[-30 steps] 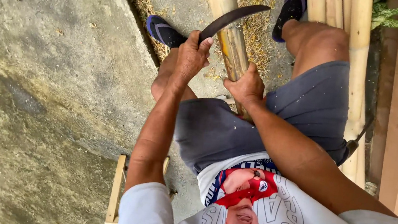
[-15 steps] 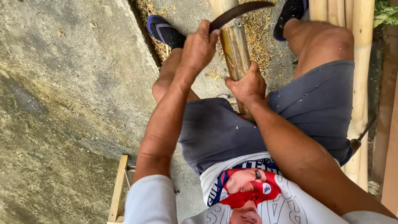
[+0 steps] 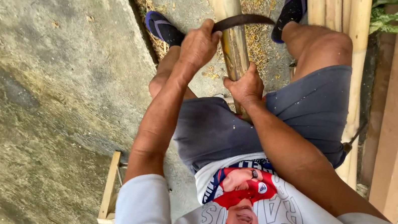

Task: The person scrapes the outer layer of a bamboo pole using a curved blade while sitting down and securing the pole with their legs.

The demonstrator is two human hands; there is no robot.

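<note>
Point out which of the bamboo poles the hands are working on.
The slanted bamboo pole between the knees: the right hand grips it and the curved blade crosses it. The other poles lie untouched alongside.

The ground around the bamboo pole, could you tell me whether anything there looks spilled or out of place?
Yes: pale shavings lie scattered on the concrete beside the bamboo pole, mostly between the two sandalled feet. The left hand holds a curved dark blade across the pole, and the right hand grips the pole lower down. Nothing looks broken.

Your left hand (image 3: 198,46) grips a curved dark blade (image 3: 244,21) across the bamboo pole (image 3: 230,24), which your right hand (image 3: 246,86) clasps.
</note>
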